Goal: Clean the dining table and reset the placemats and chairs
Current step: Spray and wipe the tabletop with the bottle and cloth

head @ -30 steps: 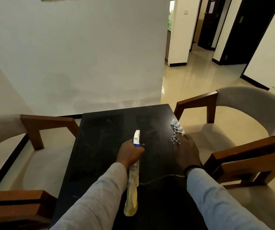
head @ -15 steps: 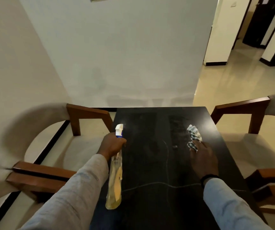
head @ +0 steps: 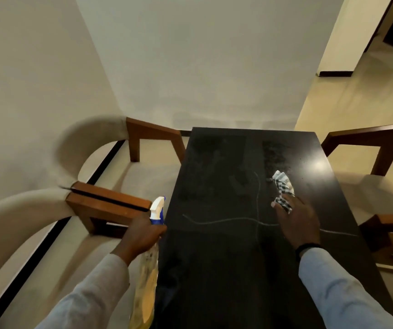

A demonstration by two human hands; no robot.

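Hands work at a dark surface (head: 214, 269) that runs lengthwise away from the camera toward a pale wall (head: 190, 67). The left hand (head: 141, 236) is curled round the neck of a spray bottle (head: 147, 279), held just off the surface's left edge, over the chairs there. Its white and blue nozzle (head: 157, 210) sticks up above the fingers, and the clear body with yellowish liquid hangs down below the fist toward the camera. The right hand (head: 297, 222) lies palm down on the right half of the surface, pressing a checked cloth (head: 283, 188). The cloth is bunched under the fingertips and sticks out beyond them, and the thumb pokes out on the left side; whether the fingers pinch it or only press on it is hard to tell. A dark band (head: 307, 248) circles that wrist above a light sleeve (head: 337, 288). Pale smear lines (head: 257, 205) cross on the surface just left of the cloth, and dull specks (head: 276, 153) show further off. Two cushioned chairs with wooden arms (head: 110, 205) stand along the left side, and two more (head: 375, 143) along the right. A tiled floor (head: 356, 98) runs off to the upper right.
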